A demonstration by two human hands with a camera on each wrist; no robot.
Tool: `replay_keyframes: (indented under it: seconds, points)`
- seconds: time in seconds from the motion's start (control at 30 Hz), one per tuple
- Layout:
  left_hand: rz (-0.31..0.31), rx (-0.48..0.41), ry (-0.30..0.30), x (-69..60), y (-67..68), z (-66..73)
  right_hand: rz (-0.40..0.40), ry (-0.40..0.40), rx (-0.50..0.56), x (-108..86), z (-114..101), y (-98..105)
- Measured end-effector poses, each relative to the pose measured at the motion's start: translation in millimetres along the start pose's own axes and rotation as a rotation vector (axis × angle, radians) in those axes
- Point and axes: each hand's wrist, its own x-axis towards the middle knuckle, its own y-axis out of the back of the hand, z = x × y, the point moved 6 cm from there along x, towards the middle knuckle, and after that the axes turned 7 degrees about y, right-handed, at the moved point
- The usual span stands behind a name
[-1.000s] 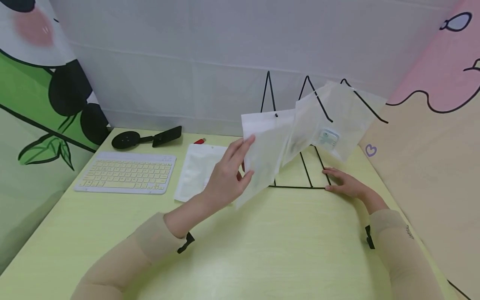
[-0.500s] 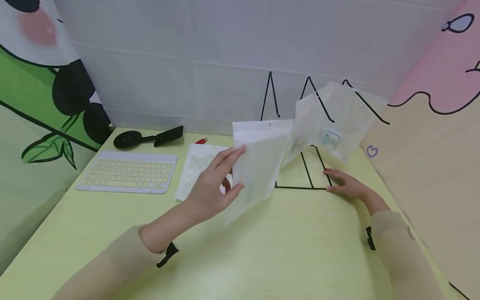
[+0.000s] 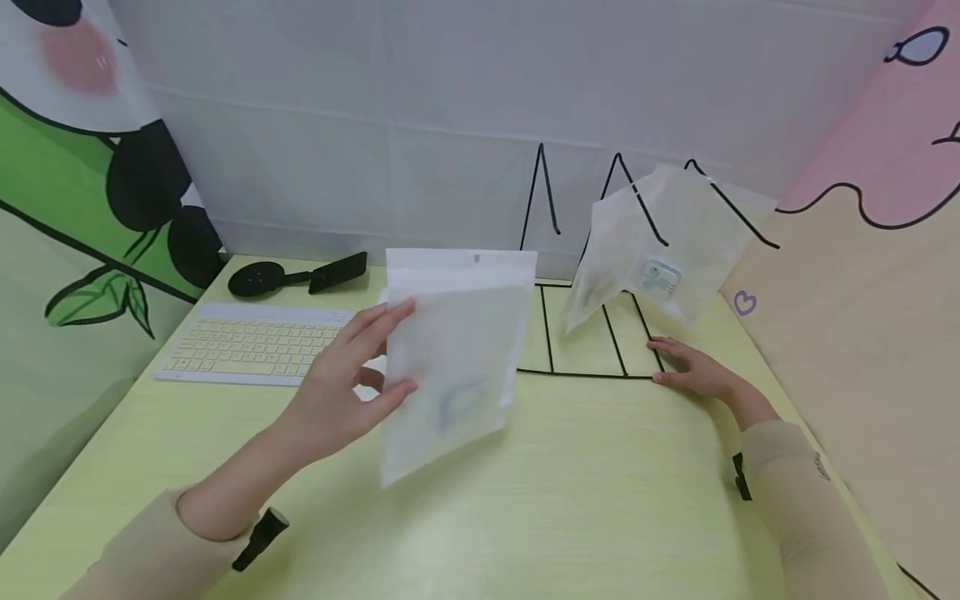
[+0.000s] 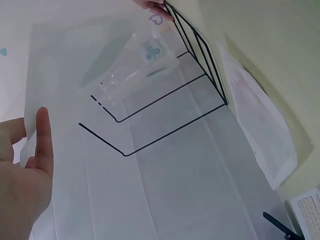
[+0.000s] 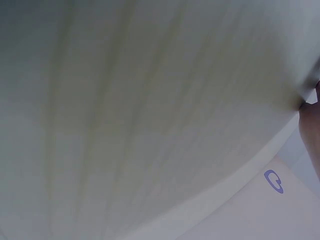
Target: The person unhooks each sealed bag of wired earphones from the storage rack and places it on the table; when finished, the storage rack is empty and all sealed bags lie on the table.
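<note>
In the head view my left hand (image 3: 337,392) pinches the left edge of a white translucent bag (image 3: 457,350). The bag hangs upright above the table, with a small hole near its top and a faint bluish shape inside. My right hand (image 3: 693,367) holds the right front corner of a black wire rack (image 3: 588,374), thumb and fingers about the base wire. Another translucent bag (image 3: 641,250), with a small pale-blue item inside, hangs askew on the rack's middle and right prongs. The left prong (image 3: 551,200) carries nothing. Table and wall fill most of the right wrist view.
A white keyboard (image 3: 247,346) lies on the left of the table, with a black spatula-like tool (image 3: 300,277) behind it. A flat white bag (image 4: 257,117) lies on the table in the left wrist view. A pale wall (image 3: 337,150) stands behind the rack.
My left hand has drawn its bag off the rack's left prong, then left and toward me, and the bag now faces me more. My right hand stays at the rack's corner.
</note>
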Motion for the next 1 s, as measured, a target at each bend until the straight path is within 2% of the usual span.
replay_keyframes:
  seconds: [0.3,0.57,0.7,0.83,1.0]
  points:
    - [-0.073,0.039,0.100,-25.7,35.3,-10.6,-0.010,-0.003,0.041,0.0,2.5,-1.1]
    - [-0.113,0.013,0.247,-50.7,61.1,-26.1,-0.006,-0.004,0.059,0.4,3.0,-0.2]
    - [-0.143,0.055,0.324,-62.8,72.2,-33.5,-0.011,-0.011,0.045,-0.2,3.0,1.2]
    - [-0.163,0.097,0.388,-74.5,84.8,-43.1,-0.010,-0.005,0.045,-0.2,2.1,1.7]
    - [-0.194,0.078,0.460,-91.5,103.1,-60.4,-0.010,-0.001,0.041,1.0,2.9,0.6]
